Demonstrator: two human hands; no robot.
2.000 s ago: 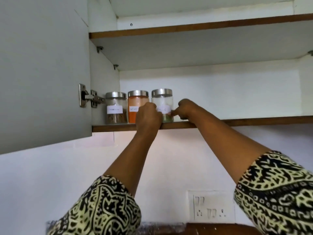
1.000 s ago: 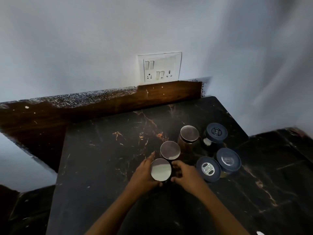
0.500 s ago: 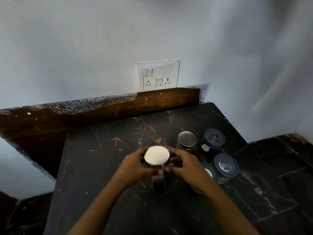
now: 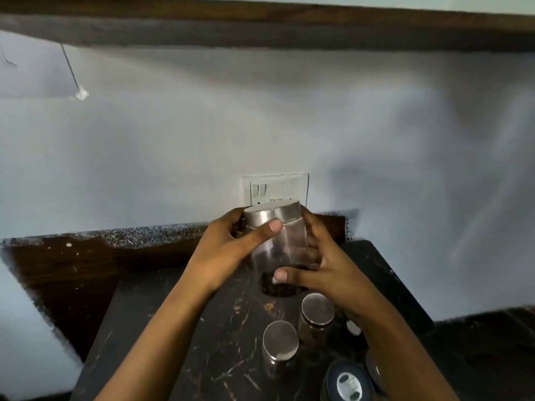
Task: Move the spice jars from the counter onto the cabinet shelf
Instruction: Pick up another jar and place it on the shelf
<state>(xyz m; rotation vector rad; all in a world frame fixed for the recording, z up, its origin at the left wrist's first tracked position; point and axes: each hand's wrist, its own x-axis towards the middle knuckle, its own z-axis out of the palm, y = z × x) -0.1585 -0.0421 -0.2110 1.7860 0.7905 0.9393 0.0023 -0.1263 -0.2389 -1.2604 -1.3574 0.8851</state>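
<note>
Shelf edge (image 4: pixel 260 24) runs across the top of the frame, with open wall (image 4: pixel 173 134) from it down to the counter (image 4: pixel 162 342). Lower right: front steel-lidded jar (image 4: pixel 280 340), rear steel-lidded jar (image 4: pixel 317 309), dark-lidded jar (image 4: pixel 347 383). Held jar (image 4: pixel 279 241) is at centre, off the counter and tilted, its lid before the switch plate (image 4: pixel 275 186). Left hand (image 4: pixel 225 253) grips it below the lid; right hand (image 4: pixel 327 270) wraps its lower body.
</note>
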